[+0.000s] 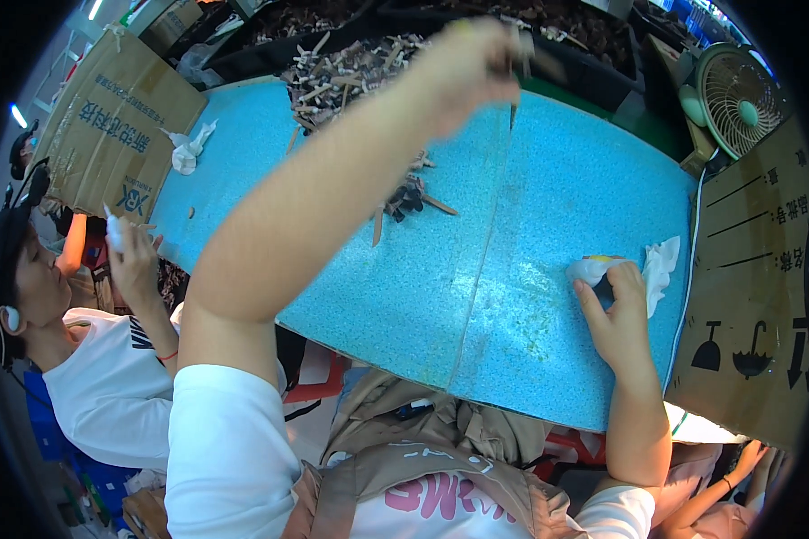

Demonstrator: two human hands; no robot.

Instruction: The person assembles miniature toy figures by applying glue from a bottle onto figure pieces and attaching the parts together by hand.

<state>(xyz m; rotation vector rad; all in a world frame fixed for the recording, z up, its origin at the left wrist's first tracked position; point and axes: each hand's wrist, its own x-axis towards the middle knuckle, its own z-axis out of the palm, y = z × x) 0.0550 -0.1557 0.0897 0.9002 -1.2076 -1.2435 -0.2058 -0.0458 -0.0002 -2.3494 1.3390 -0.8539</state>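
My left arm reaches across to the far side of the blue tabletop. My left hand [481, 76] is smeared by motion beside the dark bins, and a dark narrow piece [512, 117] shows under its fingers. I cannot make out what it grips. At the right of the table, my right hand [622, 314] is closed round a white rounded object [591, 268] with a bit of yellow-orange at its top; its kind is unclear. A crumpled white tissue [661, 269] lies just right of that hand. A heap of small brown, white and dark strips [342, 81] lies partly behind my left forearm.
A few loose strips [409, 198] lie mid-table on the blue tabletop [404, 314]. Another tissue [189, 148] is at left. Cardboard boxes [121, 117] [746, 278] flank the table. A green fan [742, 103] stands far right. On the left, a co-worker's hand [135, 256] holds a white squeeze bottle.
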